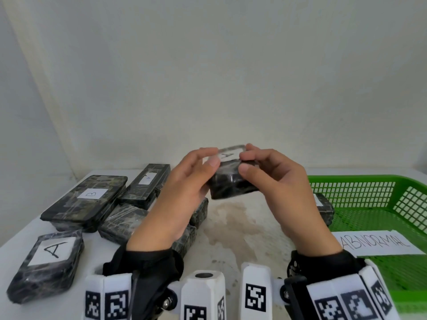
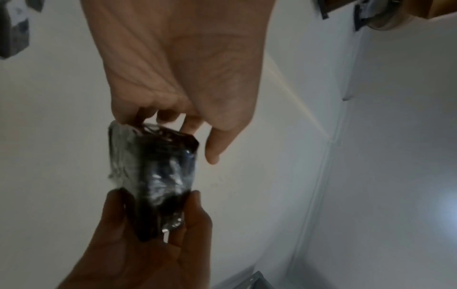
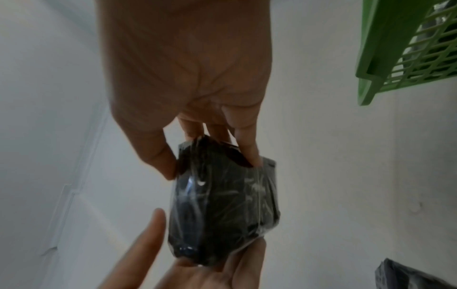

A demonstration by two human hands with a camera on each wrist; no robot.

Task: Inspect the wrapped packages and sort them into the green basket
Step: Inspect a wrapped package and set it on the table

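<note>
Both hands hold one small black package in clear wrap above the table, its white "A" label facing up. My left hand takes its left end, thumb by the label and fingers behind. My right hand pinches the right end between thumb and fingers. In the left wrist view the package hangs between my left fingers above and the right hand below. The right wrist view shows the package pinched by my right thumb and fingers. The green basket stands at the right.
Several wrapped packages lie at the left: a large one marked "B", one marked "A", another "A" near the front. One package lies in the basket beside an "ABNORMAL" sign. The white table shows stains at its centre.
</note>
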